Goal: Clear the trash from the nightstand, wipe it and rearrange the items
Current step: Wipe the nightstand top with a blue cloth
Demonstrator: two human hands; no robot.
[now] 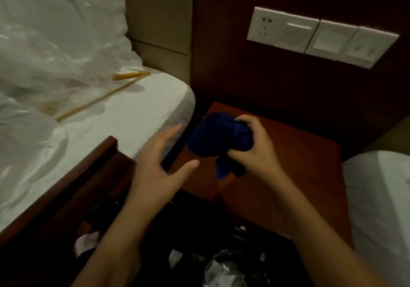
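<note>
A bunched dark blue cloth (218, 139) hangs just above the reddish-brown nightstand (299, 176), near its left back corner. My right hand (255, 146) is shut on the cloth from the right, fingers curled over its top. My left hand (164, 158) hovers to the left of the cloth with fingers spread, holding nothing, above the gap between bed and nightstand. A small dark object under my right hand is mostly hidden.
A bed with white sheets (111, 120) lies to the left, with a yellow strip (99, 100) on it and clear plastic (44, 42) bunched behind. A trash bin with a dark liner (226, 266) stands below. Wall switches (321, 36) are behind; a second bed (381, 198) is at right.
</note>
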